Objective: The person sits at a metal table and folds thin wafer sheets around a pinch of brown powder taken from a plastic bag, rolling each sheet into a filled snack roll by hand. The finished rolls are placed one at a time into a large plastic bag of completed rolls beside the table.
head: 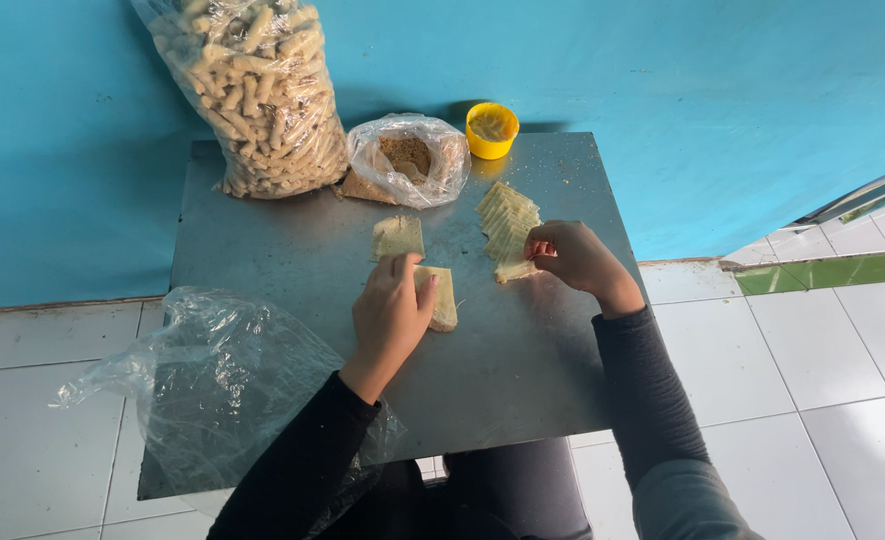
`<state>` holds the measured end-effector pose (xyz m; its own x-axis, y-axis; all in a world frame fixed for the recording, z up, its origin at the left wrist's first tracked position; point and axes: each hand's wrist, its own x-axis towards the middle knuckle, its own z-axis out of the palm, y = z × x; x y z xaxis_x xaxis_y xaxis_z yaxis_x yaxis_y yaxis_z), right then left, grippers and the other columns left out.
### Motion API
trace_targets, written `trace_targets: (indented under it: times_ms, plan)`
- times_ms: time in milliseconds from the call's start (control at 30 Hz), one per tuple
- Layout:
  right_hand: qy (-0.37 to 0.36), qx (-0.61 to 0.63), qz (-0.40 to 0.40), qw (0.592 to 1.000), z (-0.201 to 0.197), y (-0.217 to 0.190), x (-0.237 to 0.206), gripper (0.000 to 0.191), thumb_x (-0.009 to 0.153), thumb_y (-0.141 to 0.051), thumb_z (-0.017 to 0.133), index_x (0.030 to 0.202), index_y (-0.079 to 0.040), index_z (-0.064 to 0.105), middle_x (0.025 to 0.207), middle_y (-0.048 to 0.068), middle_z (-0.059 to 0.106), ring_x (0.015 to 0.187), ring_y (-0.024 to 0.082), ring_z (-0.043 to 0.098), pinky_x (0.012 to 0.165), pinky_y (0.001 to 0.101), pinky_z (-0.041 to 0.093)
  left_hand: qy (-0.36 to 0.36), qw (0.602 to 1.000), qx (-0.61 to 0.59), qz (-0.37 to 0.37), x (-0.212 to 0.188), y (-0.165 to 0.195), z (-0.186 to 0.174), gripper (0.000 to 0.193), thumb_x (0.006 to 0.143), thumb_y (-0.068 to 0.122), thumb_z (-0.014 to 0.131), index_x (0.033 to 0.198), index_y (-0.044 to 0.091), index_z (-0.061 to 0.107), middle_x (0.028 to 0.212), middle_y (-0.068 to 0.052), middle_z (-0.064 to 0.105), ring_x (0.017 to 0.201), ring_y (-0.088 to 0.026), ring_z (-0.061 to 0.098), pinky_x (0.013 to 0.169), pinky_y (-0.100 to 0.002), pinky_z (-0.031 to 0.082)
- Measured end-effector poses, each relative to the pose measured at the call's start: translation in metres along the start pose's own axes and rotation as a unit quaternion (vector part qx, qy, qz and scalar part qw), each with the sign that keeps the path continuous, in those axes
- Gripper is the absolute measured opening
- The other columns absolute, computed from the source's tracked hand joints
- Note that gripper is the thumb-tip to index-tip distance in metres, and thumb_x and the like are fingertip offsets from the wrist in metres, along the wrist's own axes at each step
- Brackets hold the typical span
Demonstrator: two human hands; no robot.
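Observation:
My left hand (391,312) rests on a pale yellow square wrapper sheet (441,297) lying on the grey metal table (293,250), fingers pressing its left edge. My right hand (575,258) pinches the lowest sheet of a fanned stack of the same pale wrappers (508,222). Another single wrapper (399,236) lies flat just above my left hand. Both arms wear dark long sleeves.
A big clear bag of tan finger-shaped snacks (258,90) stands at the table's back left. Beside it sit a small open bag of brown crumbs (408,160) and a yellow cup (492,129). An empty clear plastic bag (213,385) hangs over the front left edge. Blue wall behind, white floor tiles around.

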<state>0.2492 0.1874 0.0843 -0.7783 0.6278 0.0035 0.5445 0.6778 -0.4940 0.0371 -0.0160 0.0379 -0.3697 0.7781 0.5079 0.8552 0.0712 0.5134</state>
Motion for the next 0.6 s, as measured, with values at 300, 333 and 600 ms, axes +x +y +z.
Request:
trace_targets:
  times_ms: [300,333,600]
  plan:
    - [-0.020,-0.004,0.010,1.000,0.007,0.012,0.005,0.008,0.082,-0.008,0.074,0.090,-0.005,0.074,0.086,0.009,0.072,0.080,0.021,0.070,0.076,0.0342,0.057,0.051,0.994,0.077,0.051,-0.001,0.002,0.000,0.029,0.088,0.029,0.075,0.107,0.008,0.068,0.115,-0.010,0.062,0.105,-0.028,0.060,0.084,-0.044,0.046]
    - [-0.033,-0.001,0.017,0.999,0.008,0.014,0.006,0.010,0.082,-0.009,0.075,0.091,-0.006,0.074,0.087,0.009,0.072,0.081,0.021,0.070,0.076,0.0341,0.057,0.035,0.996,0.069,0.049,-0.001,0.005,0.001,0.026,0.088,0.029,0.075,0.104,0.009,0.069,0.114,-0.009,0.063,0.104,-0.027,0.059,0.084,-0.044,0.044]
    - [-0.047,0.103,-0.112,0.987,0.000,0.018,0.007,0.031,0.079,-0.019,0.084,0.105,-0.007,0.072,0.097,0.007,0.067,0.092,0.020,0.065,0.081,0.0338,0.054,-0.074,0.988,0.095,0.093,0.007,0.048,0.030,0.025,0.080,0.033,0.082,0.091,0.012,0.073,0.099,-0.006,0.063,0.099,-0.026,0.057,0.086,-0.045,0.040]
